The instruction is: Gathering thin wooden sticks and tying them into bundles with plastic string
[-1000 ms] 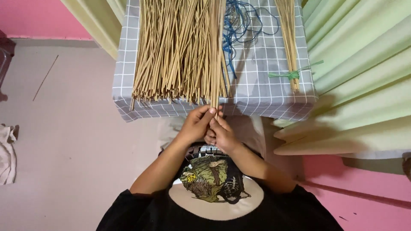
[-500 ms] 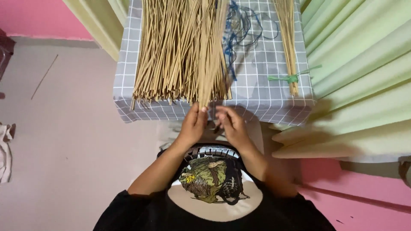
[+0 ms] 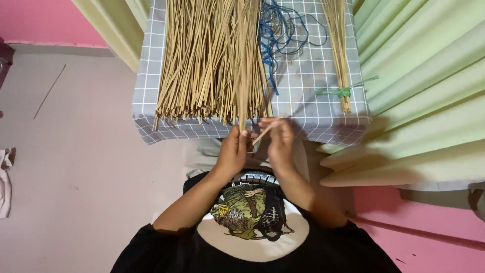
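A broad pile of tan reed strips (image 3: 212,60) lies on a table draped in a grey checked cloth (image 3: 308,108), its ends reaching the near edge. My left hand (image 3: 231,151) pinches the near ends of a few strips hanging over that edge. My right hand (image 3: 279,141) is beside it and grips one short strip end (image 3: 263,133) that slants between the two hands. Both hands are just below the table's front edge, close together but apart.
A tangle of blue cord (image 3: 280,33) lies right of the pile. A smaller reed bundle tied with green string (image 3: 341,76) sits near the right edge. Light green curtains (image 3: 429,96) hang at right, a pale floor (image 3: 65,177) lies at left.
The hands, pressed together a second ago, have drawn apart; the right hand now holds a single strip end slanted between them. The camera view has shifted slightly.
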